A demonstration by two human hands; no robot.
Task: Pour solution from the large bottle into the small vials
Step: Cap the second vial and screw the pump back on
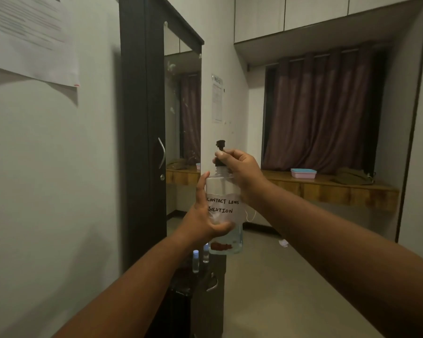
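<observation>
A large clear bottle [224, 191] with a paper label reading "CONTACT LENS SOLUTION" is held upright in the air in front of me. My left hand [205, 215] grips its body from the left side. My right hand [239, 167] holds the black pump cap [220, 145] at the bottle's neck, fingers curled round it. A little liquid shows in the bottle's lower part. Below the bottle, two small vials [195, 261] with pale caps stand on top of a dark low cabinet [205, 289], partly hidden by my left forearm.
A dark wardrobe with a mirror [142, 118] stands just left of the bottle, a white wall with a pinned paper sheet [34, 37] further left. A wooden ledge [327, 186] under a curtained window holds pink and blue trays [303, 173]. Grey floor lies to the right.
</observation>
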